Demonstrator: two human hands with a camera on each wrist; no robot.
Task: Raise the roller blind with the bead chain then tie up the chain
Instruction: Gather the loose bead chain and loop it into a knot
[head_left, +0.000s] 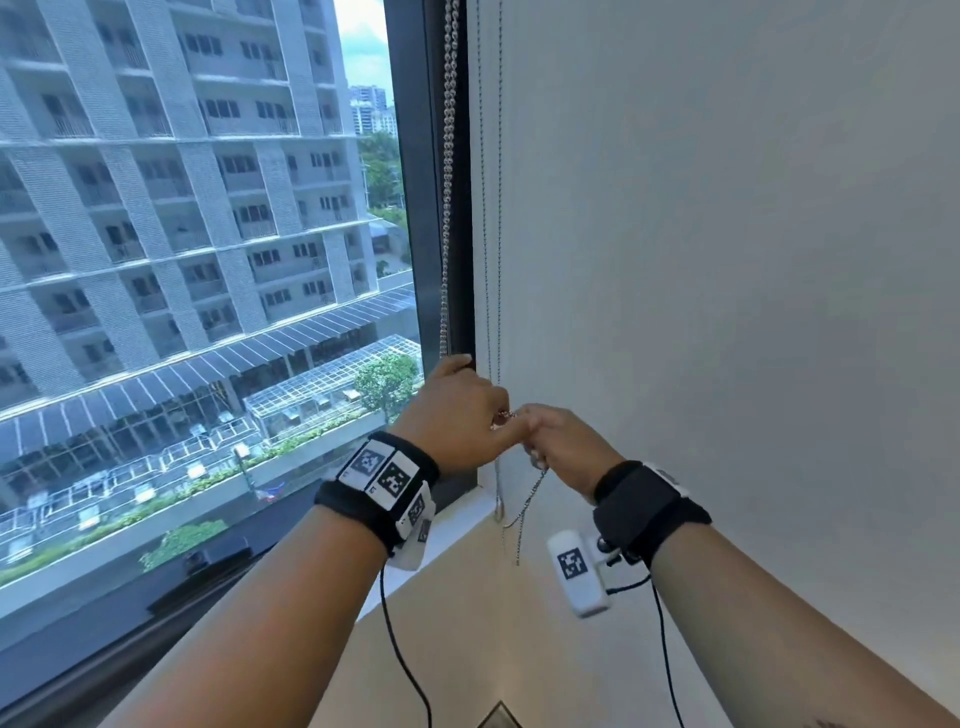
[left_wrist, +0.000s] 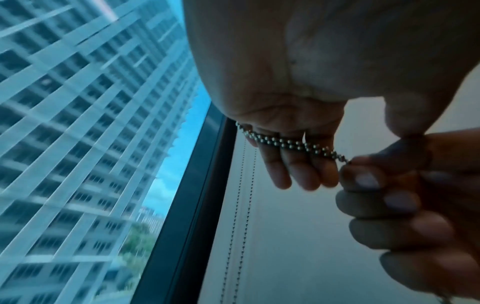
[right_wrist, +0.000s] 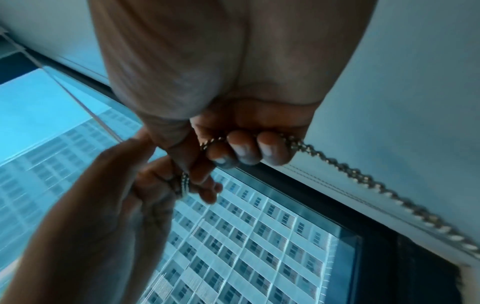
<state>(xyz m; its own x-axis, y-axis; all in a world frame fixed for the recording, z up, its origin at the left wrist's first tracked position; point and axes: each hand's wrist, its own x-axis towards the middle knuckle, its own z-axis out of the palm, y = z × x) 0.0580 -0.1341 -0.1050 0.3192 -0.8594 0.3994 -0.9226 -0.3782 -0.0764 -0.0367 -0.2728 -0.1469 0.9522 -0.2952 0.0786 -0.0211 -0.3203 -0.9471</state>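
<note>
The metal bead chain (head_left: 448, 208) hangs doubled down the dark window frame to my left hand (head_left: 457, 410). That hand curls round the chain at sill height. My right hand (head_left: 561, 447) sits right beside it, touching it, and grips the same chain. A short taut stretch of chain (left_wrist: 285, 142) runs across my left fingers (left_wrist: 293, 164) to the right hand (left_wrist: 405, 195). The right fingers (right_wrist: 246, 148) curl round the chain (right_wrist: 363, 176), which trails away loosely. A slack loop (head_left: 524, 509) dangles below the right hand. No blind fabric covers the glass here.
A second pair of thin chains (head_left: 491, 234) hangs against the white surface (head_left: 727, 260) right of the frame (head_left: 415, 208). The white sill (head_left: 457, 525) lies just under my hands. Cables hang from both wrist bands. High-rise buildings show through the glass.
</note>
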